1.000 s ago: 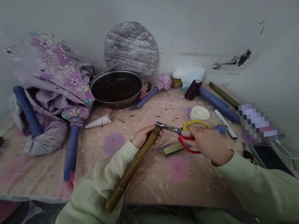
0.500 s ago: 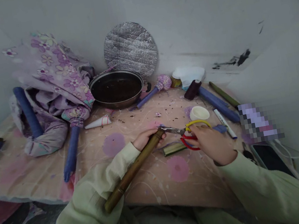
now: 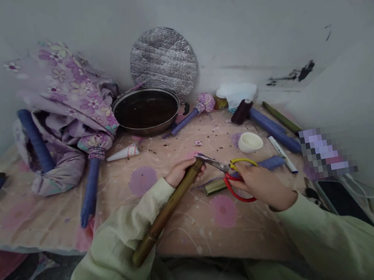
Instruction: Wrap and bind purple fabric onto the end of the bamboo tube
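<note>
My left hand [image 3: 181, 172] grips the top end of a bamboo tube [image 3: 166, 216], which slants down toward my lap. My right hand [image 3: 262, 184] holds a pair of scissors [image 3: 231, 175] with red and yellow handles. Their steel blades [image 3: 212, 162] reach the bamboo's upper end, just above my left hand. Just under the scissors lie a short split piece of bamboo [image 3: 215, 186] and a blue-wrapped rod [image 3: 270, 163]. A small white cup [image 3: 250, 142] stands beyond my right hand.
A dark metal pan [image 3: 146, 112] and a round quilted foil mat [image 3: 163, 62] stand against the wall. Purple floral fabric [image 3: 67, 98] is heaped at left. Blue-wrapped rods, a dark thread spool [image 3: 242, 112], a white marker [image 3: 282, 154] and a phone [image 3: 342, 202] lie around. Dark specks dot the cloth.
My right hand has dropped slightly toward me, and the scissors have tilted with it. The white cup now shows fully. My left hand and the bamboo have barely moved.
</note>
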Demonstrator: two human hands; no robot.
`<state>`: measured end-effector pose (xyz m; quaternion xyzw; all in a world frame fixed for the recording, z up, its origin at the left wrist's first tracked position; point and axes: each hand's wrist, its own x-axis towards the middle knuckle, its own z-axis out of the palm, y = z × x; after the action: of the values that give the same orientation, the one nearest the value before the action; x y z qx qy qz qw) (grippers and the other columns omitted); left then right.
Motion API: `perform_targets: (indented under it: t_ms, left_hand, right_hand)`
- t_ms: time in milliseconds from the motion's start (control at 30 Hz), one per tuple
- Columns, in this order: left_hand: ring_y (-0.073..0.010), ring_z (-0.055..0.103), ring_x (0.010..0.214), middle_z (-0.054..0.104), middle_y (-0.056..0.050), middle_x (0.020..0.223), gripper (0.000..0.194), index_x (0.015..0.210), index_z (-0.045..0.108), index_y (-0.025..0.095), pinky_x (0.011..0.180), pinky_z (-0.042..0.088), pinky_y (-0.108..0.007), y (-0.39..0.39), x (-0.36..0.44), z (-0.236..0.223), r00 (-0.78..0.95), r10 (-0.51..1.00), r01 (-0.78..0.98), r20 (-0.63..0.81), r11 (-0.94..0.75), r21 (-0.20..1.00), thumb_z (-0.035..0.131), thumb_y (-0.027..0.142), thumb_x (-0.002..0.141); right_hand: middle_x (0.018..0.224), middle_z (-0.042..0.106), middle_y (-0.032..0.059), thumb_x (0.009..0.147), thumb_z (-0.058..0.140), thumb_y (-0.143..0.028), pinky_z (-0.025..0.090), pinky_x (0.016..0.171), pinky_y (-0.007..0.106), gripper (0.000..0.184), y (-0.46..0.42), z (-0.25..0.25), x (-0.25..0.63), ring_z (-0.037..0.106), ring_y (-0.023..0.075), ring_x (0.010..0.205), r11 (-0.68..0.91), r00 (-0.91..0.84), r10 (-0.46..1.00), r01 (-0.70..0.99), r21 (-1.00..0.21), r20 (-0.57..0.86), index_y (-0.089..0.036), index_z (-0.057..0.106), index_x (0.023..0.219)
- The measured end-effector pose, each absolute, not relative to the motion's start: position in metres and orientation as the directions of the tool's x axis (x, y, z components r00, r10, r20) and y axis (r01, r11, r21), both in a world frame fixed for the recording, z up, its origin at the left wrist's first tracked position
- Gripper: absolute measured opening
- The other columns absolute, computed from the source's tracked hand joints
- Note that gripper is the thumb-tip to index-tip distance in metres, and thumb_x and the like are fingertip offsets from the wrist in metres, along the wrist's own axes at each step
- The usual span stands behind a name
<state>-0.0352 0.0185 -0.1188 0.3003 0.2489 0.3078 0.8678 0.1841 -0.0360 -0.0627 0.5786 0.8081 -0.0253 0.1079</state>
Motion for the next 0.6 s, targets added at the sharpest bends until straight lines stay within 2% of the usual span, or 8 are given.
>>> perform_targets:
  t_ms: [233,467,600]
  left_hand:
    - [-0.0090,0.050,0.060,0.056,-0.004,0.074,0.026,0.083,0.057,0.009,0.051,0.035,-0.020,0.0184,-0.0355,-0.1210,0.672,0.694,-0.375,-0.258,0.619,0.690,0.059,0.034,0.074]
    - [-0.0083,0.049,0.057,0.055,-0.003,0.071,0.025,0.080,0.057,0.010,0.050,0.034,-0.020,0.0182,-0.0351,-0.1188,0.679,0.686,-0.358,-0.262,0.621,0.697,0.058,0.034,0.075]
    - [-0.0087,0.048,0.057,0.055,-0.003,0.070,0.023,0.080,0.056,0.010,0.049,0.033,-0.021,0.0173,-0.0346,-0.1169,0.679,0.686,-0.354,-0.263,0.619,0.701,0.057,0.033,0.076]
  right_hand:
    - [0.078,0.070,0.0148,0.090,0.044,-0.041,0.047,0.057,0.035,0.039,-0.0378,-0.0560,0.1847,0.069,0.0305,0.075,0.352,-0.313,0.927,0.917,0.188,-0.205,-0.008,0.055,0.107]
    - [0.082,0.069,0.0124,0.091,0.044,-0.034,0.046,0.058,0.032,0.030,-0.0378,-0.0537,0.1847,0.069,0.0275,0.075,0.366,-0.321,0.911,0.919,0.150,-0.259,-0.011,0.058,0.104]
    - [0.078,0.070,0.0137,0.091,0.041,-0.038,0.044,0.056,0.032,0.032,-0.0369,-0.0543,0.1881,0.069,0.0284,0.070,0.330,-0.294,0.925,0.936,0.125,-0.239,-0.011,0.057,0.102]
